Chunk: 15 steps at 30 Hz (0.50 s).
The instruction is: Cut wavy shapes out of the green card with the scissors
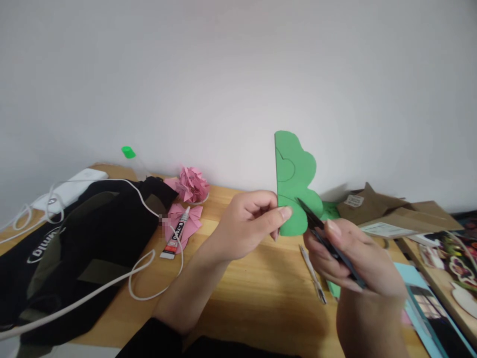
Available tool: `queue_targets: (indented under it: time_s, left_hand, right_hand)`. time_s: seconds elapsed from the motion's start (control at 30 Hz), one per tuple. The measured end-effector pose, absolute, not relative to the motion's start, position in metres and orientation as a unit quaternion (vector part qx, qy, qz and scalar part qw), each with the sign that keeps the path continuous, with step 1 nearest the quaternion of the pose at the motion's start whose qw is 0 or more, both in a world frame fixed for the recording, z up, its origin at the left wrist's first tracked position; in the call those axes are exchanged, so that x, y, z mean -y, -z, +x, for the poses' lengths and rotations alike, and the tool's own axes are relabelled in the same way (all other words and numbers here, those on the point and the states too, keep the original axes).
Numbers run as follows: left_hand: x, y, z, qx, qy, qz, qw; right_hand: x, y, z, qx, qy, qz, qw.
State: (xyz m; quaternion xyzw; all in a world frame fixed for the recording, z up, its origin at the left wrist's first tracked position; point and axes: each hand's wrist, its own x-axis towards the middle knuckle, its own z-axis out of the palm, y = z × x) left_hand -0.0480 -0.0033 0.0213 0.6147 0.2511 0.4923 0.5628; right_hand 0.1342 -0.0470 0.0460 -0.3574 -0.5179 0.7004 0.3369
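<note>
Upright above the wooden table is a piece of green paper (292,166) with a straight left edge, a scalloped right edge and curved drawn lines. My left hand (253,221) pinches its lower left part between thumb and fingers. My right hand (354,253) is closed round a dark craft knife or pair of scissors (337,252); which of the two I cannot tell. The tool's dark tip lies against the lower part of the paper, pointing up and left.
On the wooden table (246,298), a pink paper flower (193,185), a glue tube (175,233), a black bag (93,238) and a white cable (93,298) lie left. A pen (313,273), brown paper bag (387,209) and phone (434,311) are right.
</note>
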Motion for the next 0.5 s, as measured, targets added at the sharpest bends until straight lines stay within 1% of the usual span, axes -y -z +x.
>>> queue_targets:
  time_s: [0.5]
  left_hand:
    - [0.0041,-0.0223,-0.0507,-0.247,-0.466,0.616,0.585]
  right_hand:
    - [0.0461,-0.0512,0.1401,0.553,-0.673,-0.385,0.305]
